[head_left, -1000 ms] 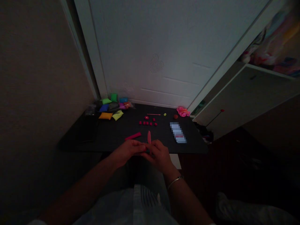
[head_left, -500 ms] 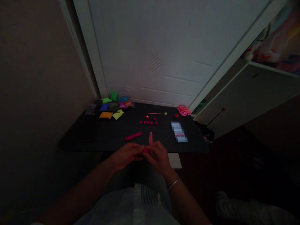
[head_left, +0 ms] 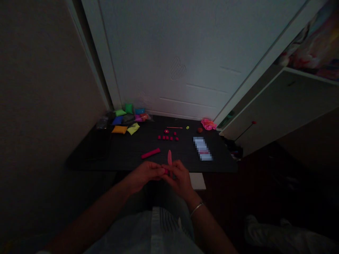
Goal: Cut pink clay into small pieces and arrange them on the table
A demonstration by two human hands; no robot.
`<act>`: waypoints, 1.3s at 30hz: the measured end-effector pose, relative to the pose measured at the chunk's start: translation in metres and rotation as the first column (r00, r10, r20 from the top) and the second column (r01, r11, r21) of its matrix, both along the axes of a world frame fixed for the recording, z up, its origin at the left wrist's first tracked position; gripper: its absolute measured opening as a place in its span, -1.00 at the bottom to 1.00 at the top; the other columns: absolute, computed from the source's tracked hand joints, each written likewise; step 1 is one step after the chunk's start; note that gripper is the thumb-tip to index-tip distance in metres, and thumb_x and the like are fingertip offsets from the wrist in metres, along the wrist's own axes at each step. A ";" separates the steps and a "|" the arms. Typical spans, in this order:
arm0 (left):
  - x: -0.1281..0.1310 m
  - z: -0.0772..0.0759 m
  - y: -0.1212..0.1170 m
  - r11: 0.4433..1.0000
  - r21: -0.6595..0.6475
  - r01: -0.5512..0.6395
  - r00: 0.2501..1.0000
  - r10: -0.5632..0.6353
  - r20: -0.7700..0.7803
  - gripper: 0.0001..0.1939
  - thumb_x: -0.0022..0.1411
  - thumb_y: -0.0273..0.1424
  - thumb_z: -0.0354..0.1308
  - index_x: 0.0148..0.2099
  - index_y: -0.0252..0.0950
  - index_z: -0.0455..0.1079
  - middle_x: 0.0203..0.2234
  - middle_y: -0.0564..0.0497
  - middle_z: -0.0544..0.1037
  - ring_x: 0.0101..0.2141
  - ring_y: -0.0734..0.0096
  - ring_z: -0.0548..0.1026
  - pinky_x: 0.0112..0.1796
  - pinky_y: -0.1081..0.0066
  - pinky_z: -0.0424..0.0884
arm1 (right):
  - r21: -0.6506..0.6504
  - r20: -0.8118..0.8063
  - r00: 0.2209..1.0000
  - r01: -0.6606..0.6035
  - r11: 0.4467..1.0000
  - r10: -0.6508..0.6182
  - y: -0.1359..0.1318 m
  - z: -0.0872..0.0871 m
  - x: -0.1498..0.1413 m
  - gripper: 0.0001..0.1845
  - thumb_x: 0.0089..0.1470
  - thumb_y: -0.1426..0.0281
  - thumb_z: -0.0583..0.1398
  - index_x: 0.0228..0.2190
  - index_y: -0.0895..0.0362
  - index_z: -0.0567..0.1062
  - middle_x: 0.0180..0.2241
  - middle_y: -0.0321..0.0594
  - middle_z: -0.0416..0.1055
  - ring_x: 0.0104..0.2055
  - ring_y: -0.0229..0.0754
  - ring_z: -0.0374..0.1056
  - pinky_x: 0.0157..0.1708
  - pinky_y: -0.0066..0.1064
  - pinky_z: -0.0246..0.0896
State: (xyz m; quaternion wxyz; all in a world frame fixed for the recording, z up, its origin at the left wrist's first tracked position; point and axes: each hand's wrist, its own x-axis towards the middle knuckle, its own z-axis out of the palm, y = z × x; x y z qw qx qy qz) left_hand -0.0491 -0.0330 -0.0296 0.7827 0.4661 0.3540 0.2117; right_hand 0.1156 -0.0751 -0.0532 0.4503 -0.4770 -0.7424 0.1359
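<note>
Between my fingertips, just off the table's front edge, is a small piece of dark pink modelling clay (head_left: 166, 171). My left hand (head_left: 147, 173) pinches it from the left. My right hand (head_left: 178, 176) touches the same piece and also grips a pink plastic clay knife (head_left: 170, 157), its blade pointing up and away from me. A dark pink clay roll (head_left: 150, 153) lies on the table beyond my left hand. Farther back several small dark pink clay lumps (head_left: 167, 138) sit in a row, with a rounder pink piece bearing a pale spot (head_left: 166, 131) behind them.
The dark table (head_left: 127, 148) stands against a white door. Colourful clay packets (head_left: 120, 129) are heaped at its back left. A thin pink stick (head_left: 174, 127), a reddish-brown ball (head_left: 199, 130), a crumpled pink-orange item (head_left: 208, 124) and a blurred phone-like rectangle (head_left: 202, 149) lie to the right.
My left thumb has shifted slightly right over the clay piece. The knife blade has tipped a little to the left. The things on the table have stayed put.
</note>
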 end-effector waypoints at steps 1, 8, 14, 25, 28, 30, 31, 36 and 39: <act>0.000 0.000 0.000 1.000 -0.004 0.000 1.000 0.000 0.005 -0.75 -0.04 -0.26 0.22 -0.35 -0.35 0.49 -0.41 -0.03 0.53 -0.36 0.42 0.43 -0.25 0.42 0.27 | -0.004 -0.008 1.000 -0.003 1.000 0.003 0.000 0.000 0.000 -0.74 -0.03 0.31 0.20 -0.22 0.03 0.46 -0.45 -0.30 0.23 -0.43 -0.31 0.21 -0.48 -0.48 0.17; 0.000 -0.002 -0.001 0.999 -0.041 0.000 0.999 0.002 0.038 -0.74 -0.07 -0.26 0.24 -0.36 -0.36 0.49 -0.41 -0.04 0.53 -0.34 0.40 0.43 -0.21 0.39 0.28 | -0.044 -0.080 0.997 -0.009 0.999 0.006 -0.001 -0.003 -0.002 -0.72 -0.04 0.33 0.21 -0.20 0.03 0.45 -0.43 -0.31 0.21 -0.43 -0.33 0.20 -0.46 -0.48 0.17; -0.002 -0.008 0.000 0.987 -0.160 0.027 0.987 -0.002 0.159 -0.70 -0.03 -0.25 0.22 -0.30 -0.39 0.47 -0.31 -0.11 0.52 -0.28 0.35 0.43 -0.19 0.32 0.30 | -0.083 -0.139 0.990 -0.001 0.997 -0.010 -0.003 0.000 -0.004 -0.79 -0.06 0.34 0.22 -0.29 0.03 0.49 -0.47 -0.33 0.20 -0.45 -0.33 0.19 -0.49 -0.50 0.16; -0.004 -0.025 0.000 0.954 -0.266 0.140 0.937 -0.041 0.347 -0.69 -0.06 -0.36 0.27 -0.22 -0.40 0.43 -0.30 -0.10 0.50 -0.28 0.38 0.44 -0.16 0.33 0.28 | -0.068 -0.114 0.993 -0.033 0.997 0.025 -0.007 -0.002 -0.006 -0.69 -0.09 0.30 0.25 -0.22 0.03 0.46 -0.42 -0.29 0.22 -0.37 -0.29 0.22 -0.42 -0.46 0.21; -0.005 -0.027 -0.001 0.944 -0.289 0.162 0.928 -0.046 0.369 -0.65 -0.08 -0.33 0.28 -0.21 -0.38 0.43 -0.29 -0.09 0.49 -0.26 0.35 0.43 -0.16 0.26 0.28 | -0.091 -0.133 0.991 -0.035 0.995 0.022 -0.008 0.001 -0.007 -0.79 -0.07 0.30 0.23 -0.30 0.03 0.49 -0.47 -0.33 0.19 -0.43 -0.32 0.20 -0.46 -0.48 0.18; -0.005 -0.028 -0.001 0.939 -0.296 0.178 0.923 -0.055 0.380 -0.63 -0.09 -0.31 0.29 -0.20 -0.38 0.43 -0.30 -0.09 0.48 -0.28 0.35 0.43 -0.17 0.26 0.29 | -0.118 -0.139 0.990 -0.039 0.992 0.022 -0.008 0.001 -0.008 -0.76 -0.07 0.30 0.23 -0.28 0.02 0.49 -0.45 -0.32 0.20 -0.43 -0.32 0.20 -0.46 -0.48 0.18; -0.005 -0.028 -0.002 0.939 -0.294 0.179 0.922 -0.055 0.383 -0.62 -0.10 -0.31 0.29 -0.20 -0.38 0.43 -0.30 -0.09 0.48 -0.28 0.36 0.43 -0.17 0.26 0.29 | -0.135 -0.141 0.990 -0.041 0.990 0.022 -0.008 0.001 -0.008 -0.76 -0.07 0.30 0.23 -0.27 0.02 0.49 -0.45 -0.32 0.20 -0.44 -0.33 0.20 -0.46 -0.48 0.18; -0.005 -0.025 -0.001 0.950 -0.266 0.164 0.929 -0.058 0.367 -0.64 -0.11 -0.32 0.30 -0.23 -0.40 0.44 -0.30 -0.11 0.49 -0.28 0.35 0.44 -0.16 0.27 0.29 | -0.141 -0.132 0.991 -0.050 0.989 0.031 -0.008 0.000 -0.007 -0.65 -0.11 0.30 0.25 -0.19 -0.02 0.45 -0.40 -0.30 0.21 -0.40 -0.30 0.22 -0.44 -0.47 0.20; -0.007 -0.019 0.001 0.964 -0.233 0.127 0.947 -0.047 0.319 -0.67 -0.09 -0.32 0.28 -0.24 -0.37 0.45 -0.32 -0.09 0.51 -0.30 0.37 0.45 -0.15 0.28 0.28 | -0.098 -0.132 0.991 -0.038 0.994 0.025 -0.007 0.001 -0.005 -0.50 -0.14 0.32 0.27 -0.08 -0.02 0.37 -0.33 -0.26 0.22 -0.31 -0.25 0.23 -0.38 -0.42 0.23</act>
